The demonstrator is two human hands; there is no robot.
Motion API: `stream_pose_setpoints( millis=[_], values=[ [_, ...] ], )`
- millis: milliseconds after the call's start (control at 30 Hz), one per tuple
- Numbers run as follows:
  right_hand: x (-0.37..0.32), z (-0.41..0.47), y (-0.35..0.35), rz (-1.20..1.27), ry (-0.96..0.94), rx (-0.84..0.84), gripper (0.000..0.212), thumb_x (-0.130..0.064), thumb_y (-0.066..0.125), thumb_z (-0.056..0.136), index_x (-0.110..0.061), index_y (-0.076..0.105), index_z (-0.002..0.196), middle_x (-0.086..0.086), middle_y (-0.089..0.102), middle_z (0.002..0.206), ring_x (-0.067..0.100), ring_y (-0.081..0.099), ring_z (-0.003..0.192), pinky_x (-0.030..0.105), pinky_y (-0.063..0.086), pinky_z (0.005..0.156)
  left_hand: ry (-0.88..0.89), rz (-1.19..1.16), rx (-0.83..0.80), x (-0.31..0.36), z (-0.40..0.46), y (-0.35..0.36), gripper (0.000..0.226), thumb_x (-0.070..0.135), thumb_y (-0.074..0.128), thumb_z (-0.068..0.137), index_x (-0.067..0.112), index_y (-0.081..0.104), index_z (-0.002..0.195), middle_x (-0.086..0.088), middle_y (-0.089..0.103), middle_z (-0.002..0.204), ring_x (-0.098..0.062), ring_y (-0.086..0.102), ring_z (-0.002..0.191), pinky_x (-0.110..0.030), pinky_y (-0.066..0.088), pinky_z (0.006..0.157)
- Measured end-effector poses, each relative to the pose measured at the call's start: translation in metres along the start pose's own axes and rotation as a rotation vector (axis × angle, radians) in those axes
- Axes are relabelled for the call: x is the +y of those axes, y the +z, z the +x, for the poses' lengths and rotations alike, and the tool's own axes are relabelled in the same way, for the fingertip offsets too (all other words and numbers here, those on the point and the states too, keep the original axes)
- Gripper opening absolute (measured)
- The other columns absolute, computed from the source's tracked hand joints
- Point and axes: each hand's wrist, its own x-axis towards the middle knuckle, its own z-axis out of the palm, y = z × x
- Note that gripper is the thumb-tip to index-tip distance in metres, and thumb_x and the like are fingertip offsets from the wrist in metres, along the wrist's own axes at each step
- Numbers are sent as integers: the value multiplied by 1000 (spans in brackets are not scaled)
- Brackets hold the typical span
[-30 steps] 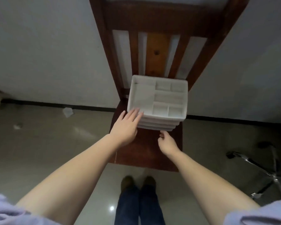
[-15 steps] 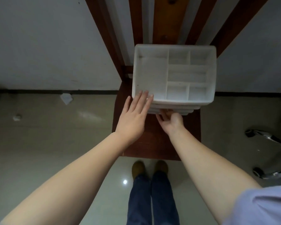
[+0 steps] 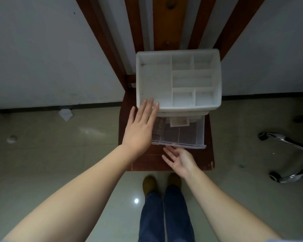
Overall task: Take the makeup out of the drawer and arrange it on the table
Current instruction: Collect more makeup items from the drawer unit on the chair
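A white plastic organizer [image 3: 215, 79] with empty top compartments stands on a dark wooden chair seat [image 3: 147, 161]. Its clear drawer [image 3: 199, 135] is pulled out toward me. Inside lie flat makeup items: a dark palette [image 3: 159, 127] at the left and a pale compact [image 3: 179, 121] near the back. My left hand [image 3: 141, 130] lies flat with straight fingers against the organizer's front left corner. My right hand [image 3: 179, 160] is palm up, fingers spread, just under the drawer's front edge, holding nothing.
The chair back [image 3: 163, 23] rises behind the organizer against a white wall. A chrome chair base with casters [image 3: 287, 154] sits on the floor at the right. Crumpled paper [image 3: 66, 114] lies by the baseboard at the left. My legs and shoes [image 3: 162, 184] are below the seat.
The clear drawer has slid out toward me, showing the makeup inside. My right hand has drawn back from the organizer's front and opened. The left hand stays pressed on the corner.
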Motion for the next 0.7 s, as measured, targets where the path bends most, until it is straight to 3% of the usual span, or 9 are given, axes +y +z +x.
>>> stream_pose_setpoints(
  millis=[133, 200, 267, 333, 367, 433, 500, 600, 700],
  values=[
    [-13, -16, -11, -230, 103, -64, 34, 2, 33, 96, -6, 46, 126, 18, 56, 125, 28, 54, 117, 47, 46, 90, 10, 2, -6, -1, -2, 0, 92, 0, 45, 81, 18, -19, 144, -5, -17, 154, -20, -21, 142, -45, -7, 117],
    [-24, -27, -12, -524, 82, -59, 30, -5, 35, 99, -2, 48, 125, 15, 62, 116, 23, 62, 105, 36, 52, 81, 68, 28, 48, -1, -5, -2, 86, 1, 44, 79, 14, -6, 148, -9, -6, 155, -24, -8, 144, -48, -1, 117],
    [-40, -37, -9, -872, -94, -42, 28, -10, 35, 100, 0, 57, 113, 6, 70, 93, 12, 69, 78, 22, 54, 61, 250, 23, 76, -2, -13, 2, 73, 3, 42, 80, 8, 17, 148, -13, 19, 154, -28, 18, 143, -46, 12, 117],
    [-60, -41, -5, -1115, -393, -15, 26, -9, 36, 98, -6, 62, 102, 4, 71, 84, 7, 68, 66, 19, 52, 55, 409, -41, -90, -2, -19, 10, 63, 2, 49, 83, 8, 32, 143, -14, 39, 146, -28, 40, 134, -41, 30, 110],
    [-68, -39, -2, -1233, -569, 17, 24, -10, 38, 97, -10, 63, 100, 5, 71, 92, 8, 68, 74, 21, 53, 63, 401, -57, -235, 0, -18, 14, 61, 2, 51, 87, 10, 32, 144, -14, 39, 146, -28, 41, 133, -39, 36, 107],
    [-81, -29, 6, -1618, -825, 54, 30, -14, 42, 95, -12, 55, 123, 8, 58, 124, 18, 58, 109, 27, 48, 88, 261, -31, -428, 4, -6, 25, 64, 5, 48, 91, 14, 20, 148, -10, 24, 153, -29, 29, 139, -37, 38, 104],
    [-84, -8, 13, -2009, -849, 22, 55, -15, 45, 95, -14, 25, 146, 8, 28, 150, 27, 32, 135, 37, 35, 107, 86, -8, -445, 8, 14, 34, 74, 4, 48, 89, 17, 7, 150, -9, 13, 156, -30, 16, 143, -40, 36, 106],
    [-90, 20, 20, -2268, -816, 33, 75, -16, 49, 92, -23, 3, 150, 3, 6, 158, 27, 4, 145, 48, 14, 116, 28, 135, -456, 10, 36, 48, 88, 5, 54, 85, 19, -4, 150, -10, 10, 156, -32, 7, 144, -47, 17, 114],
    [-94, 36, 22, -2339, -917, 27, 75, -18, 52, 91, -24, 5, 149, 6, 10, 157, 33, 7, 144, 50, 11, 115, 102, 318, -465, 4, 40, 59, 87, 8, 53, 87, 16, -8, 149, -13, 8, 156, -36, 6, 143, -55, 4, 114]
  ],
)
